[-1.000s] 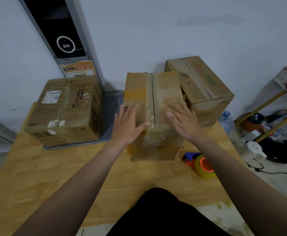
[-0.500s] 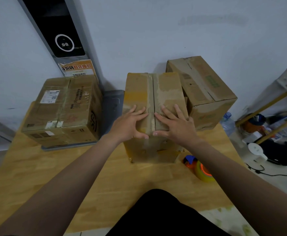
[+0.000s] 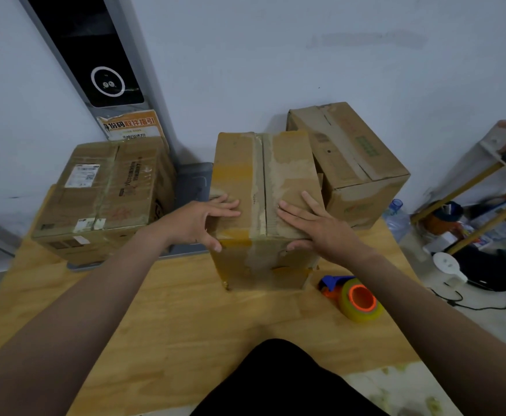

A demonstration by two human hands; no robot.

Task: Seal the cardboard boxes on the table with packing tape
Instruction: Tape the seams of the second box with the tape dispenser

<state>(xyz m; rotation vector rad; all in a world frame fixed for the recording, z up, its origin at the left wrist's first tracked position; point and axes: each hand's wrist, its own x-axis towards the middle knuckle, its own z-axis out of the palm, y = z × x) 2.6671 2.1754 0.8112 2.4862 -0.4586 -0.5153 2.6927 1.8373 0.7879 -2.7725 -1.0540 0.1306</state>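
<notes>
we pressed middle box [image 3: 263, 187] flaps down, seam looked untaped | grip: left hand [image 3: 203, 220], right hand [image 3: 314, 226] flat, empty | tape dispenser [image 3: 356, 298] lay unused

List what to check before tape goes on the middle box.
1. Flaps of the middle box closed and meeting at the centre seam: ok.
2. Flaps held down: left hand and right hand press on the top: ok.
3. Tape dispenser in view, lying on the table to the right of the box: ok.
4. A hand free to take it: not ok, both are on the box.
5. Seam sealed with fresh tape: not ok, only worn old tape remnants show.
6. Tape's loose end ready to pull: cannot tell.
</notes>
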